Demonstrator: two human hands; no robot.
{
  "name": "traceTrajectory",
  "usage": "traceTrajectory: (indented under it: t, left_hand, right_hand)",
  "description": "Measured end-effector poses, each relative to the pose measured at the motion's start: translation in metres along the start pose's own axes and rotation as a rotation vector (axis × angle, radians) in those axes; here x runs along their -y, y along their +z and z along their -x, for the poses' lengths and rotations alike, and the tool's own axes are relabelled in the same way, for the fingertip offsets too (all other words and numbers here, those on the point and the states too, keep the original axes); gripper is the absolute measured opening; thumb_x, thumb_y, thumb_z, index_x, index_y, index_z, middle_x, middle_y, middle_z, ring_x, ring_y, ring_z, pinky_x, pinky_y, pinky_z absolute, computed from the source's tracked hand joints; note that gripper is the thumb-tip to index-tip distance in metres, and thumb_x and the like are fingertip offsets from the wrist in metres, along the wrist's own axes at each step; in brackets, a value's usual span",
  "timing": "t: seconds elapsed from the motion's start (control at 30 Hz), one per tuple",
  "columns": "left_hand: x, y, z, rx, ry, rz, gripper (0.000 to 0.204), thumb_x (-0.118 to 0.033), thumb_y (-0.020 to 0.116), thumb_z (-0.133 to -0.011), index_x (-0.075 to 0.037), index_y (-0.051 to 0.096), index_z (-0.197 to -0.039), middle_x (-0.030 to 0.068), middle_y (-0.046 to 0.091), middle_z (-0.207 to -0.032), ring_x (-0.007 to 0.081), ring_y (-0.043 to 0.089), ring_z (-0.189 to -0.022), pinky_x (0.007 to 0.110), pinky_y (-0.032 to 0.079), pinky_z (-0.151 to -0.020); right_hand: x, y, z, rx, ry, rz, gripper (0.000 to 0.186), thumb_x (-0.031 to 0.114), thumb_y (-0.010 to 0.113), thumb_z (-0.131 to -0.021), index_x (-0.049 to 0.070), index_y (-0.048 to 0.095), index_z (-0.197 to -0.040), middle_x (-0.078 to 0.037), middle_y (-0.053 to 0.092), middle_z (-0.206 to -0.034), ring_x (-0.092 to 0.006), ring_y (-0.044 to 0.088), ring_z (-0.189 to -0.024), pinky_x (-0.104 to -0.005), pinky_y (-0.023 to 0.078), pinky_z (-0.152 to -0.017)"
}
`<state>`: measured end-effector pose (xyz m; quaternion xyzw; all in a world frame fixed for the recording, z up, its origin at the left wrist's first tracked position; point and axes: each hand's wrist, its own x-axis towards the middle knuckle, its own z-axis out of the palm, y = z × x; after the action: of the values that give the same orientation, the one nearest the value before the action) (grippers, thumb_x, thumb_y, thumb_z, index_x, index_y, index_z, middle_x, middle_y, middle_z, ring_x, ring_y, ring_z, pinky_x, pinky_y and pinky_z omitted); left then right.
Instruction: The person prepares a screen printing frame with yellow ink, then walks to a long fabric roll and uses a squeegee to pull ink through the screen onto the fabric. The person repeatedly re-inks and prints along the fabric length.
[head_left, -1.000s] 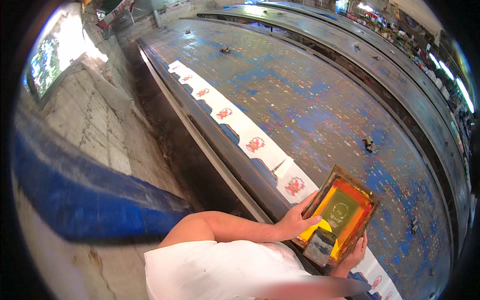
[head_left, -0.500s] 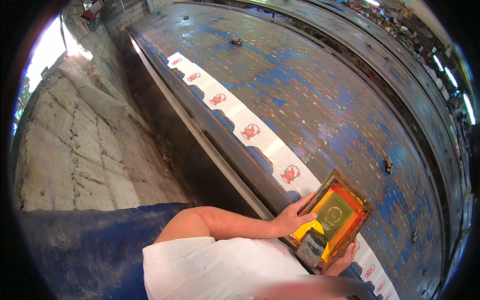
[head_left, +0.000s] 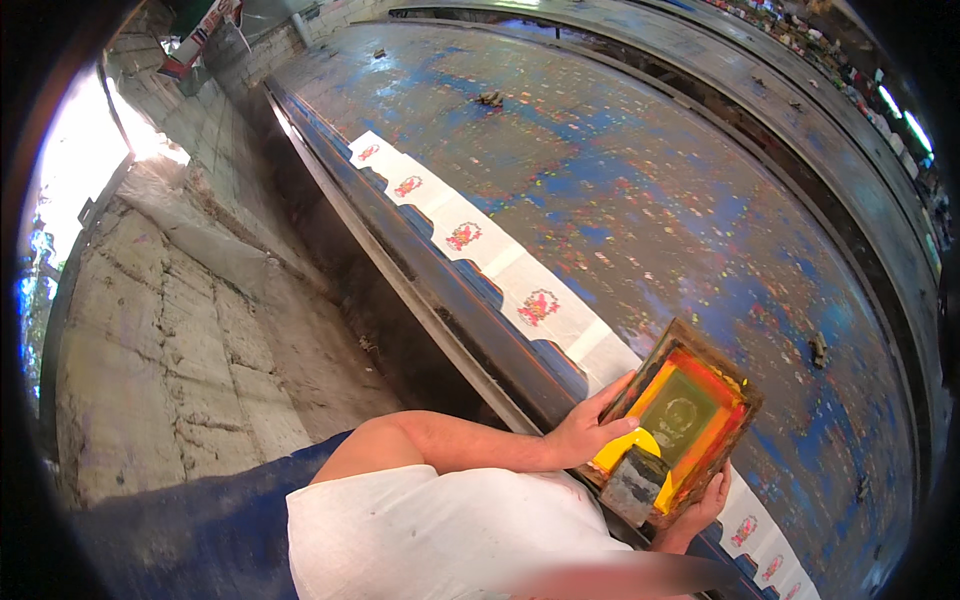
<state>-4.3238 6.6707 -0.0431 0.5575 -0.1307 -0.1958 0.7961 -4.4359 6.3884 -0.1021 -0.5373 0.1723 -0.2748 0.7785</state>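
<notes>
Both my hands hold a small wooden screen-printing frame (head_left: 690, 408), tilted above the table edge. My left hand (head_left: 588, 436) grips its left side, thumb over the rim. My right hand (head_left: 703, 508) is wrapped round its lower right side, fingers partly hidden. The mesh has an olive centre with a faint oval design, bordered in orange and red. Yellow ink (head_left: 648, 440) pools at the near end, where a dark, stained squeegee (head_left: 634, 486) lies in the frame. A strip of white fabric pieces (head_left: 498, 262) with red floral prints runs under and beyond the frame.
A long printing table (head_left: 640, 190), spotted with blue and coloured ink, stretches away to the right. Small dark lumps (head_left: 819, 350) sit on it. A metal rail (head_left: 400, 280) edges its left side. A rough block wall (head_left: 190, 350) stands left, past a dark gap.
The view has turned slightly, so table and fabric strip appear shifted right and down. Both hands keep hold of the frame, which sits a little farther right and higher in the picture.
</notes>
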Motion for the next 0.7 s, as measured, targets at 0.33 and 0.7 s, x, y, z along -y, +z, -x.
traceTrajectory:
  t: [0.33, 0.7]
  left_hand:
    - [-0.058, -0.241, -0.022, -0.087, 0.105, -0.035, 0.082, -0.015, 0.072, -0.118, 0.008, 0.029, -0.184, 0.0168, 0.054, -0.176, 0.0188, 0.054, -0.156, 0.035, 0.044, -0.132]
    - [-0.127, -0.397, 0.007, -0.174, -0.023, 0.086, 0.078, -0.023, 0.074, -0.119, 0.008, 0.038, -0.180, 0.0173, 0.061, -0.170, 0.0188, 0.058, -0.153, 0.035, 0.046, -0.131]
  right_hand:
    - [-0.090, 0.229, 0.019, 0.012, -0.017, 0.098, 0.048, 0.023, 0.052, -0.128, -0.006, 0.055, -0.166, -0.019, 0.068, -0.159, -0.0287, 0.072, -0.140, -0.0451, 0.058, -0.122]
    - [-0.117, 0.403, 0.063, 0.065, 0.048, 0.163, 0.049, 0.024, 0.055, -0.127, -0.007, 0.060, -0.165, -0.018, 0.072, -0.156, -0.0271, 0.075, -0.136, -0.0427, 0.059, -0.120]
